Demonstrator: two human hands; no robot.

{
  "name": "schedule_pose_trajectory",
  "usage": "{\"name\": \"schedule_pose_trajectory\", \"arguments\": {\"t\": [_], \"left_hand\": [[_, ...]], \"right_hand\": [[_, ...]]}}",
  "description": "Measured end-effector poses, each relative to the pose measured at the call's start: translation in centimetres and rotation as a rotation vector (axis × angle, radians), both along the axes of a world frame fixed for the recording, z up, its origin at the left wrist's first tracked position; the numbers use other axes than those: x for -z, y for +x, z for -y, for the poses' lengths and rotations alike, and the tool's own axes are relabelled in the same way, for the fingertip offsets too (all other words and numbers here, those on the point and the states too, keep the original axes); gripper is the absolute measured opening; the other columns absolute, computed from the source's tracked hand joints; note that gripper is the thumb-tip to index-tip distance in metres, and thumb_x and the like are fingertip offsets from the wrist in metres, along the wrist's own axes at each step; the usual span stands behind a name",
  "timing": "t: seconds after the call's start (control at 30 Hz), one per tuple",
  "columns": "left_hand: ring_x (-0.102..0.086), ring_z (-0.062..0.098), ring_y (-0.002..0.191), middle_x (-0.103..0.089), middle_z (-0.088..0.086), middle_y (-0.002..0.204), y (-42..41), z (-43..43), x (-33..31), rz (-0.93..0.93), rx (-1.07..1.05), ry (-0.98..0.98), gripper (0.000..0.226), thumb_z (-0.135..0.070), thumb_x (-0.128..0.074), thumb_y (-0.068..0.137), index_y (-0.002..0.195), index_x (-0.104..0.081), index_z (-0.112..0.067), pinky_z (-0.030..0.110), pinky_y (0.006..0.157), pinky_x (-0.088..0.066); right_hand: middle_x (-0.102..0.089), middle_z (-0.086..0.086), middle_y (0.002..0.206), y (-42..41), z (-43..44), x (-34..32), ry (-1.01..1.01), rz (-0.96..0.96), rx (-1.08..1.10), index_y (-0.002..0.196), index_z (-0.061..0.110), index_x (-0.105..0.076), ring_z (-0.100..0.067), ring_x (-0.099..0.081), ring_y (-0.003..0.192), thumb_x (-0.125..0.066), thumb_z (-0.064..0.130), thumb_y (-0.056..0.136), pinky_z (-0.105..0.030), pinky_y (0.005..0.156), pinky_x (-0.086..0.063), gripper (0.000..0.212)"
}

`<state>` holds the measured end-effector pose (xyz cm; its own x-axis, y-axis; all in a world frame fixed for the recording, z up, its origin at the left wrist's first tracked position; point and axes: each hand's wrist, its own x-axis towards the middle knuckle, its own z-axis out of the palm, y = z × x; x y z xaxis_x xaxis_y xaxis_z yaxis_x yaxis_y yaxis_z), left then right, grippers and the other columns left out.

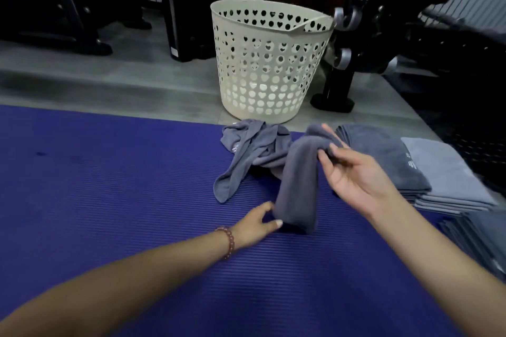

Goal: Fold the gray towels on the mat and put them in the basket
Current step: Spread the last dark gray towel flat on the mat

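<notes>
Towel (297, 180) hangs over the mat (109, 186), strung between both hands. Right hand (353, 172) pinches the top end, left hand (256, 223) pinches the bottom edge. Looks soft, light and floppy, so I'd hold corners, since mid-cloth will sag. Basket (271, 63) sits just past the mat, beyond the crumpled towel (254, 150).

A cream basket (262, 115) with heart-shaped holes stands on the floor just beyond the purple mat (109, 186). In front of the basket, the right hand (353, 175) pinches the top of a dark gray towel (298, 180), and the left hand (254, 223) grips its lower end on the mat. A crumpled towel (252, 150) lies closer to the basket, and a stack of folded towels (427, 172) sits off to the basket's right.
</notes>
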<state>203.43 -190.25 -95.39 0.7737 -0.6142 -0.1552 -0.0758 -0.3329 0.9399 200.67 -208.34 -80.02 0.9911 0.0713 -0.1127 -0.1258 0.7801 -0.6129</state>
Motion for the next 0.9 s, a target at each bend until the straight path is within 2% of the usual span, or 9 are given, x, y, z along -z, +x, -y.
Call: {"name": "schedule_pose_trajectory", "arguments": {"t": [0.1, 0.2, 0.3, 0.37, 0.5, 0.57, 0.67, 0.77, 0.9], "left_hand": [[-0.048, 0.019, 0.085, -0.053, 0.010, 0.087, 0.3, -0.3, -0.2, -0.135, -0.208, -0.123, 0.004, -0.007, -0.047, 0.096, 0.095, -0.050, -0.007, 0.022, 0.075, -0.042], [-0.040, 0.011, 0.068, -0.044, 0.002, 0.071, 0.9, -1.6, -2.4, -0.177, -0.427, -0.199, 0.022, -0.008, -0.047, 0.096, 0.076, -0.042, -0.018, 0.016, 0.054, -0.034], [-0.044, 0.011, 0.067, -0.049, 0.001, 0.071, 2.4, -4.3, -5.8, -0.012, -0.487, -0.189, 0.023, -0.006, -0.054, 0.092, 0.074, -0.048, -0.018, 0.021, 0.059, -0.037], [-0.041, 0.009, 0.058, -0.047, 0.000, 0.063, 2.9, -6.2, -9.1, 0.133, -0.435, -0.158, 0.023, -0.002, -0.057, 0.087, 0.073, -0.050, -0.018, 0.021, 0.054, -0.033], [-0.041, 0.000, 0.041, -0.048, -0.015, 0.042, 1.8, -9.3, -11.9, 0.335, -0.258, 0.173, 0.009, -0.012, -0.062, 0.083, 0.076, -0.059, -0.017, 0.014, 0.045, -0.029], [-0.050, -0.004, 0.051, -0.056, -0.018, 0.051, -0.1, -10.3, -10.0, 0.314, -0.073, 0.385, 0.006, -0.020, -0.065, 0.085, 0.083, -0.064, -0.014, 0.011, 0.049, -0.034], [-0.056, 0.015, 0.099, -0.060, -0.005, 0.098, -3.0, -11.9, -3.6, 0.292, 0.109, 0.540, 0.035, -0.042, -0.066, 0.080, 0.103, -0.066, -0.015, 0.024, 0.088, -0.040], [-0.036, 0.029, 0.124, -0.039, 0.009, 0.131, -4.9, -13.6, 1.7, 0.278, -0.031, 0.681, 0.057, -0.035, -0.067, 0.078, 0.129, -0.051, -0.018, 0.032, 0.106, -0.026], [-0.038, 0.034, 0.123, -0.042, 0.019, 0.131, -6.1, -14.4, 4.5, 0.129, -0.253, 0.603, 0.056, -0.010, -0.059, 0.087, 0.138, -0.036, -0.011, 0.038, 0.105, -0.031]], "right_hand": [[-0.072, -0.013, 0.092, -0.2, 0.3, -0.6, 0.016, 0.008, 0.082, 0.094, 0.000, -0.073, -0.018, -0.072, 0.082, -0.085, -0.008, 0.029, -0.023, 0.065, -0.057, 0.066], [-0.072, -0.012, 0.085, -0.6, 1.6, -0.8, 0.017, -0.015, 0.212, 0.100, 0.000, -0.067, -0.018, -0.072, 0.079, -0.087, -0.008, 0.019, -0.023, 0.063, -0.056, 0.084], [-0.070, -0.007, 0.074, -1.4, 3.1, -0.8, -0.079, -0.107, 0.334, 0.105, 0.006, -0.061, -0.012, -0.068, 0.075, -0.064, -0.012, 0.070, -0.021, 0.060, -0.055, 0.040], [-0.068, -0.001, 0.068, -2.6, 3.7, -0.7, -0.278, -0.133, 0.335, 0.103, 0.011, -0.059, -0.004, -0.065, 0.063, -0.034, -0.008, 0.089, -0.018, 0.059, -0.054, 0.035], [-0.054, -0.004, 0.078, -6.3, 4.7, 2.4, -0.925, -0.231, 0.019, 0.106, 0.011, -0.061, -0.001, -0.054, 0.047, -0.035, -0.012, 0.090, -0.018, 0.049, -0.053, 0.038], [-0.056, -0.007, 0.084, -8.1, 5.3, 5.2, -1.200, -0.372, -0.296, 0.113, 0.007, -0.056, -0.004, -0.055, 0.047, -0.039, -0.012, 0.090, -0.021, 0.050, -0.055, 0.035], [-0.058, -0.008, 0.081, -10.7, 5.9, 10.2, -1.571, -0.494, -0.778, 0.115, 0.012, -0.048, -0.008, -0.058, 0.054, -0.056, 0.003, 0.090, -0.018, 0.050, -0.049, 0.027], [-0.052, -0.001, 0.092, -12.3, 6.0, 14.7, -1.892, -0.350, -0.662, 0.119, 0.019, -0.045, -0.011, -0.053, 0.079, -0.065, 0.021, 0.087, -0.017, 0.069, -0.045, 0.037], [-0.021, 0.001, 0.122, -13.5, 5.1, 16.1, -1.868, -0.107, -0.509, 0.142, 0.033, -0.027, -0.013, -0.039, 0.107, -0.054, 0.012, 0.093, -0.022, 0.096, -0.037, 0.059]]}}
